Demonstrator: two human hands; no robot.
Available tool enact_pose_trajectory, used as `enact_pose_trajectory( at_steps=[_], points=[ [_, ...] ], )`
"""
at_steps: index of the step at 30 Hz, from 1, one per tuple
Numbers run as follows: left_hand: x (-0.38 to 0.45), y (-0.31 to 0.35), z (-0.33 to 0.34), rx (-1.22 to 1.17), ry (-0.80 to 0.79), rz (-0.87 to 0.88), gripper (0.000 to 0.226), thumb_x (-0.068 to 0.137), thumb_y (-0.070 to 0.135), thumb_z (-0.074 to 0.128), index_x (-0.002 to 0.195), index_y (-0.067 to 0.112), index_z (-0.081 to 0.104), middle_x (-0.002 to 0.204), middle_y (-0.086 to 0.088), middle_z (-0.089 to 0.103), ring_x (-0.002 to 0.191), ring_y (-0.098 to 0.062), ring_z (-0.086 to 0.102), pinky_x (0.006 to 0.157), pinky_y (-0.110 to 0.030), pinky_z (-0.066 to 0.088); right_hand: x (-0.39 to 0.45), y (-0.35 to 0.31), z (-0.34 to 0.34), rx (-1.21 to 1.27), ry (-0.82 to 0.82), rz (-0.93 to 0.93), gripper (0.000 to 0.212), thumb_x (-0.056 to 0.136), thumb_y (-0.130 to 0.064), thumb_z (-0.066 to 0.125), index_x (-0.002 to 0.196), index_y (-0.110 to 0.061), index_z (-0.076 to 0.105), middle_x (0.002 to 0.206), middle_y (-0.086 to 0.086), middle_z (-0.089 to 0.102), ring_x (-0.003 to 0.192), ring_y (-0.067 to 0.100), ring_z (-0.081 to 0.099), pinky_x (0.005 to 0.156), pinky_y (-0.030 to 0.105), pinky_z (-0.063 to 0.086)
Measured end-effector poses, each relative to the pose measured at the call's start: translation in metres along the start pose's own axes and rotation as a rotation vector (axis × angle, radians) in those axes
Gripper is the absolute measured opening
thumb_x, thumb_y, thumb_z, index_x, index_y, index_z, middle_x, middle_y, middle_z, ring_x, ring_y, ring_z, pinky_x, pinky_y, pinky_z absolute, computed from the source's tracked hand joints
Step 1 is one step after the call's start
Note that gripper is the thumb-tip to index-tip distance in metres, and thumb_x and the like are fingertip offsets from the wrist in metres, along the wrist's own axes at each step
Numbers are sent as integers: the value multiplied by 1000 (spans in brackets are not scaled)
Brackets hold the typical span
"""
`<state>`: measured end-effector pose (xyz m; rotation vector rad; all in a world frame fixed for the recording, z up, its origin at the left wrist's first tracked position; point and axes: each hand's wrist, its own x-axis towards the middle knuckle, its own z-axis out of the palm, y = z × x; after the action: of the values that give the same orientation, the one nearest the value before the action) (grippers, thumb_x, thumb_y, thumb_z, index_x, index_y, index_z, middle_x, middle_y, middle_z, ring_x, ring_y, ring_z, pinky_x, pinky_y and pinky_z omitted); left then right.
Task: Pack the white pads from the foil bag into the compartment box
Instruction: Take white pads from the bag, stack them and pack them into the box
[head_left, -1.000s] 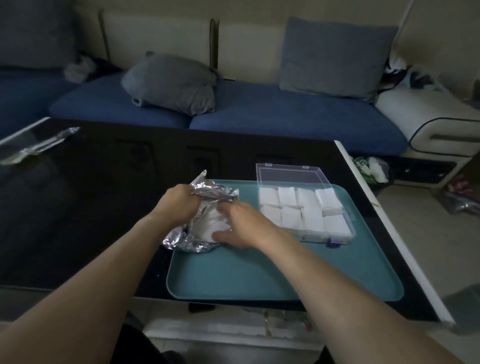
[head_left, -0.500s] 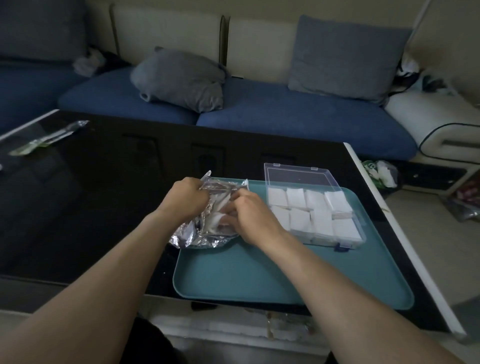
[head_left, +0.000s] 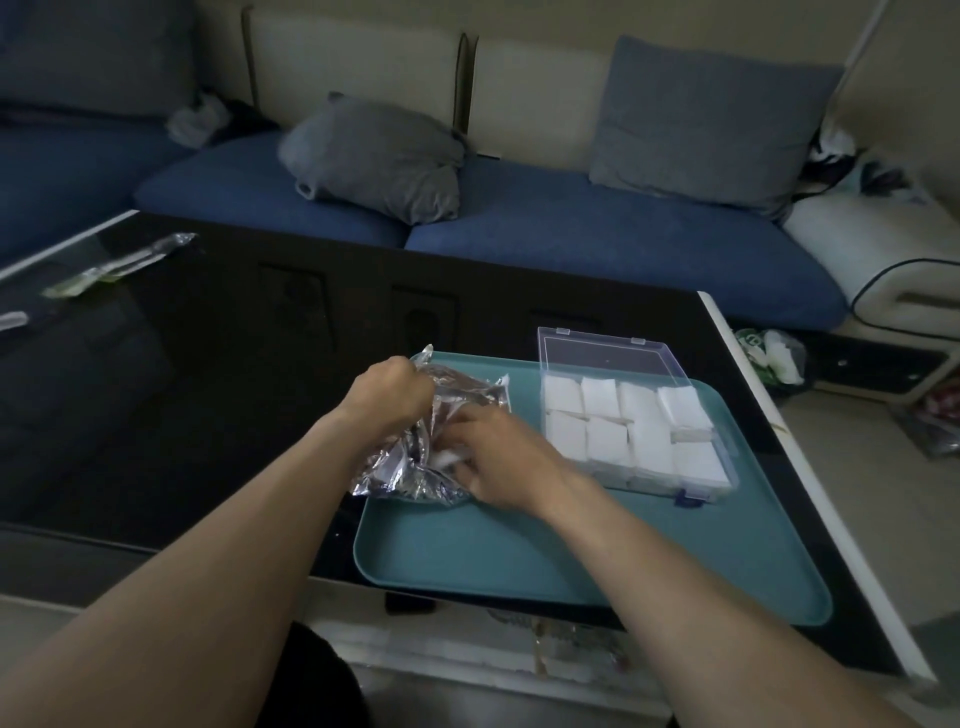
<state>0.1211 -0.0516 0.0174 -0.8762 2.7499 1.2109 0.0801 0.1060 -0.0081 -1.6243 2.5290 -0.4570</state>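
A crumpled silver foil bag (head_left: 415, 457) lies on the left edge of a teal tray (head_left: 545, 551). My left hand (head_left: 389, 395) grips the bag's upper edge. My right hand (head_left: 498, 457) has its fingers in the bag's mouth, curled round a white pad (head_left: 448, 458) that peeks out. To the right on the tray stands the clear compartment box (head_left: 727, 452) with its lid (head_left: 608, 353) open; white pads (head_left: 602, 431) fill its visible compartments.
The tray sits on a glossy black table (head_left: 182, 389) near its front right corner. A clear plastic wrapper (head_left: 114, 267) lies at the table's far left. A blue sofa (head_left: 571, 234) with grey cushions runs behind. Floor with clutter lies to the right.
My right hand has shifted slightly within the bag's mouth, its fingers working at a white pad. My left hand still holds the bag's edge. The view shifted slightly.
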Motion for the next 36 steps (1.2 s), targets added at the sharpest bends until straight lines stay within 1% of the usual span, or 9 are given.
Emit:
enact_pose_trajectory(
  at_steps=[3,9,14,17,20,24,29,32,36],
  points=[
    [-2,0,1,5,-18,18,25,93,11,45,93,-4,64,90,-16,66,72,-22,57,57,-30,43,3,1,2,-8,139,69,25,86,-10,53,95,-18,75,99,7,74,94,27,67,69,30,45],
    [-8,4,-1,109,69,64,20,90,9,45,88,-1,61,83,-13,64,73,-27,62,58,-31,45,-8,17,-13,185,380,64,21,92,-6,62,104,-13,78,101,2,74,91,17,66,82,29,50],
    [-15,13,0,193,45,97,20,93,20,49,98,4,58,89,-9,62,80,-26,63,62,-31,49,-20,28,-19,529,579,398,16,92,-20,66,83,-7,69,79,11,71,74,29,66,67,40,52],
    [-20,20,0,182,11,169,45,86,37,61,122,9,56,110,-7,60,102,-26,60,83,-38,54,-29,35,-29,879,648,581,23,87,-20,67,83,3,65,82,19,72,77,38,71,65,52,59],
    [-35,35,-2,-81,-77,335,78,63,56,61,134,26,51,134,-1,53,124,-21,49,103,-41,46,-43,34,-50,1164,646,585,10,92,-3,62,86,2,69,84,13,73,75,23,71,58,34,58],
    [-56,59,7,-302,-176,474,54,84,49,67,131,23,56,124,9,60,111,-7,59,90,-21,51,-62,34,-67,1281,524,431,13,94,-1,58,101,5,68,85,11,71,76,22,67,59,32,55],
    [-65,69,20,-637,-589,303,47,97,45,55,116,3,64,99,-19,68,90,-31,69,83,-45,59,-70,34,-71,1179,596,451,12,95,-2,60,101,4,68,92,19,71,76,25,69,57,31,56],
    [-64,70,30,-620,-485,344,19,102,2,45,109,-7,60,90,-22,68,81,-33,71,67,-34,61,-70,30,-71,1162,621,496,16,91,-14,71,99,-1,69,93,17,72,77,27,72,58,34,57],
    [-61,69,39,-503,-431,359,21,97,-6,40,102,-7,60,90,-25,70,69,-30,71,51,-27,54,-69,38,-65,860,765,601,30,76,-21,82,102,-21,68,97,-3,72,85,23,73,67,46,63]
  ],
)
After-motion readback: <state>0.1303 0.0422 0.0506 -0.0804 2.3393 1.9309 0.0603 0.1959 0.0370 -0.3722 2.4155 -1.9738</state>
